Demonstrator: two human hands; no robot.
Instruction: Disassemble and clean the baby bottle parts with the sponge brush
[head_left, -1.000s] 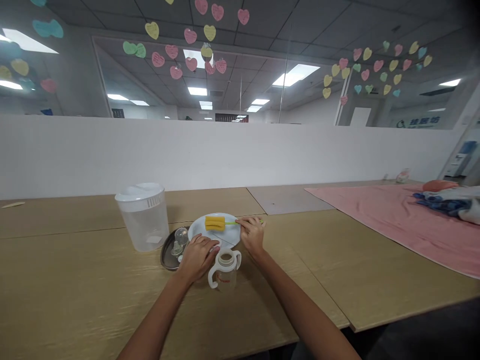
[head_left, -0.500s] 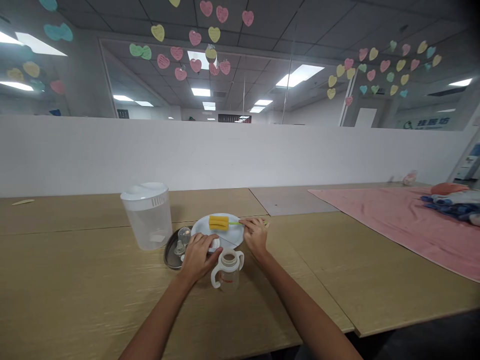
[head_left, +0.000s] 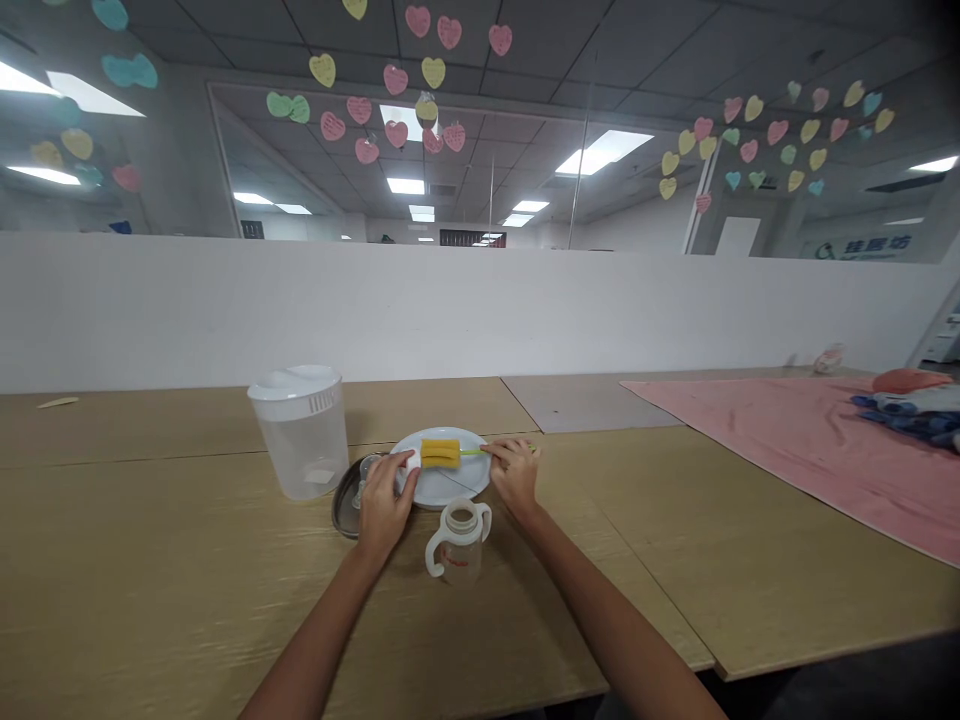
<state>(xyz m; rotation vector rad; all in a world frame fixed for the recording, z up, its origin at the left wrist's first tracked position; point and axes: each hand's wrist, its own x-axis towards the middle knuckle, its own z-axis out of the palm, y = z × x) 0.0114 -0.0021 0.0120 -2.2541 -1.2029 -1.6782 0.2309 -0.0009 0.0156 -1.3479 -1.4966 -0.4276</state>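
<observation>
My right hand [head_left: 514,476] is closed round the thin green handle of a yellow sponge bottle brush [head_left: 440,454]. The sponge head is over the white plate [head_left: 448,492]. At the plate's left side, my left hand [head_left: 384,510] pinches a small white bottle collar [head_left: 413,460], its opening close to the sponge tip; whether they touch I cannot tell. A clear baby bottle [head_left: 460,552] with two white handles stands upright and uncapped between my forearms. Behind my left hand, a round metal tray [head_left: 344,508] holds clear parts [head_left: 366,468], partly hidden by the fingers.
A tall translucent bucket [head_left: 304,445] with a white rim stands left of the tray. On the right, a pink cloth [head_left: 780,430] covers the table, with folded fabric [head_left: 911,400] on it. A low white partition [head_left: 465,310] runs along the table's back.
My left hand has raised the white collar from the plate's near left side to beside the sponge tip. My right hand still holds the brush in nearly the same place.
</observation>
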